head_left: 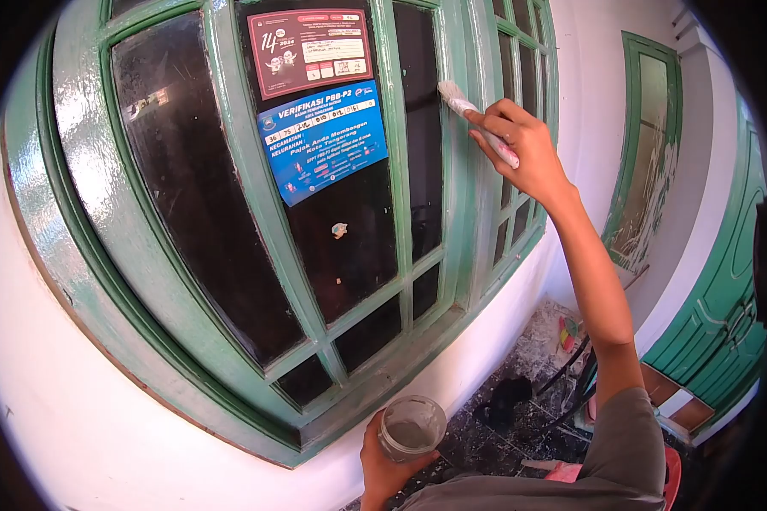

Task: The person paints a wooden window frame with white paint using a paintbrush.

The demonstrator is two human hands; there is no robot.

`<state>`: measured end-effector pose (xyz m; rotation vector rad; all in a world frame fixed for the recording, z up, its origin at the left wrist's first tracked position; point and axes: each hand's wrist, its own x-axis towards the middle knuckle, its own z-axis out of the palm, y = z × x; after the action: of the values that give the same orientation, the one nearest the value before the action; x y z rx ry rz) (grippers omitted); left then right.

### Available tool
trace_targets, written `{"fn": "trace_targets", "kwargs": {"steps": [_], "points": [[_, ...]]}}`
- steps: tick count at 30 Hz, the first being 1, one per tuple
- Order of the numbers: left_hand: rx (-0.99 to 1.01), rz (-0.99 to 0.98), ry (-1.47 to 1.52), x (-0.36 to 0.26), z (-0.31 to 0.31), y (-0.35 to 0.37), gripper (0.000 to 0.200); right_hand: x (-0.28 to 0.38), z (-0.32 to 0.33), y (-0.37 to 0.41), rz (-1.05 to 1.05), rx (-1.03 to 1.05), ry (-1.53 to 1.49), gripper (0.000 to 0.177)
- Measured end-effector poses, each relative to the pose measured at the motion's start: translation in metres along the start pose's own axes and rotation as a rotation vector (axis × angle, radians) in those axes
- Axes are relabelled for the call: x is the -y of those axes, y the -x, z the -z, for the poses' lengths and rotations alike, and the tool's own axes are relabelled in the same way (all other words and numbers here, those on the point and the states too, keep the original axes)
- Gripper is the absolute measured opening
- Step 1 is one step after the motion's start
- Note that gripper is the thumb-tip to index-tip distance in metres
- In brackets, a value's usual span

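Observation:
My right hand (524, 149) grips a paintbrush (458, 100) by its pale, paint-marked handle. The bristles meet the green window frame (462, 196), or are very near it, beside a dark glass pane (419, 128). Low in the view, my left hand (385, 470) is wrapped around a clear plastic tub (412, 426) with greyish paint or paste inside. The tub is held below the window sill, its mouth facing up. Part of the left hand is hidden behind the tub.
A red sticker (311, 53) and a blue sticker (322, 140) are on the window glass. To the right stand a green door (707, 298) and another green-framed window (648, 153). The dark tiled floor (477, 451) is splattered white, with a black hose (562, 375) near the wall.

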<state>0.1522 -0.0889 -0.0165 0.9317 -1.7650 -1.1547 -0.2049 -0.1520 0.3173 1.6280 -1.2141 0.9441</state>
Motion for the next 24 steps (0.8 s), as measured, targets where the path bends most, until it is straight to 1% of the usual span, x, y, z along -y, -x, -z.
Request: {"fn": "trace_targets", "kwargs": {"steps": [11, 19, 24], "points": [[0.003, 0.018, 0.044, 0.003, -0.003, 0.002, 0.114, 0.007, -0.004, 0.018, -0.030, 0.020, -0.053, 0.026], [-0.001, 0.035, -0.023, 0.001, -0.001, 0.003, 0.116, 0.012, -0.010, 0.033, -0.030, 0.019, -0.063, 0.024], [-0.011, 0.031, 0.006, 0.000, -0.001, 0.004, 0.114, 0.015, -0.013, 0.042, -0.060, 0.031, -0.080, 0.026]]}}
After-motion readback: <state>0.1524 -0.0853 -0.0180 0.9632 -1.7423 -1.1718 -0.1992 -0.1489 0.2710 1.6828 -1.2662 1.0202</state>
